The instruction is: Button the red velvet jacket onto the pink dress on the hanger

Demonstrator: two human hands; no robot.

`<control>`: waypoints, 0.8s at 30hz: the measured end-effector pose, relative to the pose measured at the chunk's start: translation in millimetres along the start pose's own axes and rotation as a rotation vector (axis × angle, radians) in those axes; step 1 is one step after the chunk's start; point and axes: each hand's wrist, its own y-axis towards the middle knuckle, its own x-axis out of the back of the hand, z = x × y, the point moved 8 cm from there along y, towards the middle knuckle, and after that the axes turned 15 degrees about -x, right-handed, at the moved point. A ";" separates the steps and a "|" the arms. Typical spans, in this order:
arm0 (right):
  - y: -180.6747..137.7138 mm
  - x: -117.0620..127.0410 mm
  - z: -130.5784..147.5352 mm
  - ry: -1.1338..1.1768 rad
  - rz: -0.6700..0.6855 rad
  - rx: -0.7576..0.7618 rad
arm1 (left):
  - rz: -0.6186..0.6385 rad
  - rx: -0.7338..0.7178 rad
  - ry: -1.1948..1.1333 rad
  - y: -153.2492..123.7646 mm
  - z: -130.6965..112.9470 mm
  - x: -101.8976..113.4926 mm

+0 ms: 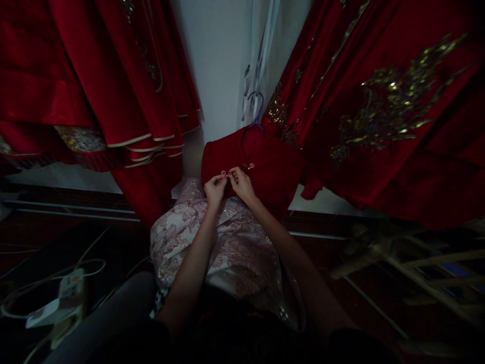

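A red garment hangs in front of me on a purple hanger. Its front bears small pale flower-shaped fasteners, one of them an upper fastener near the neckline. Below that, my left hand pinches the edge of the garment at a lower fastener. My right hand meets it from the other side, fingertips closed on the same spot; whether the two halves are joined cannot be made out. Under my forearms, a pink and silver floral brocade cloth lies over my lap.
Red garments hang at the left, and gold-sequinned red garments at the right. Behind stands a pale door or wall. A power strip with cables lies low at left; a wooden frame stands at right.
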 end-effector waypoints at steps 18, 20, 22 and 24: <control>-76.8 34.5 -94.6 0.100 0.220 -0.316 | 0.092 -0.127 0.709 -78.3 3.4 -8.7; -77.1 32.2 -93.2 0.092 0.223 -0.296 | 0.120 -0.113 0.752 -77.3 3.5 -6.0; -75.4 28.4 -86.6 0.082 0.208 -0.251 | 0.138 -0.095 0.786 -77.3 3.4 -2.1; -76.3 20.6 -80.4 0.060 0.221 -0.197 | 0.116 -0.088 0.812 -79.6 1.7 4.3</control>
